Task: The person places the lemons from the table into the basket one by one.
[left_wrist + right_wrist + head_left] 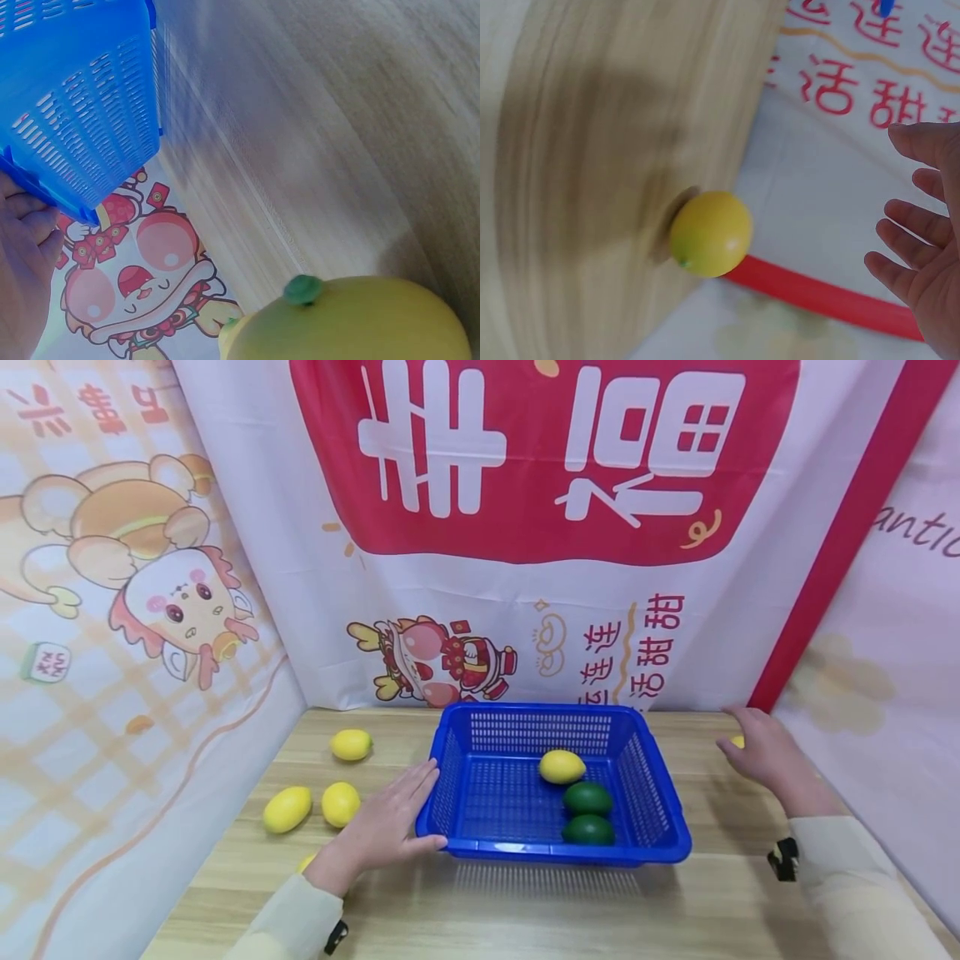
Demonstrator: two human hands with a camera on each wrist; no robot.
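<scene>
My right hand [770, 758] hangs near a yellow lemon [711, 234] at the right edge of the table [525, 927], its fingers spread apart with nothing between them. My left hand [386, 827] rests against the left side of the blue basket [555, 850], fingers stretched along it and close together, the thumb held away from them at the near corner; it clamps nothing. In the basket are one lemon [562, 767] and two green fruits [588, 799], all toward the right. More lemons [351, 744] lie on the table to the left.

If picking up the right-hand lemon is the step, I'd do well to lower my palm over it and bring thumb and fingers round its middle, softly, since a round thing could roll away under a sideways nudge. Keeping the left hand light on the basket should steady it without tipping it.

From my head, the right hand covers most of that lemon. The right wrist view shows it whole, its greenish tip included, with a clear gap between it and my fingers. The left wrist view shows the basket's slotted outer wall and a lemon close to the camera; which of the left-hand ones that is, I can't be sure.
</scene>
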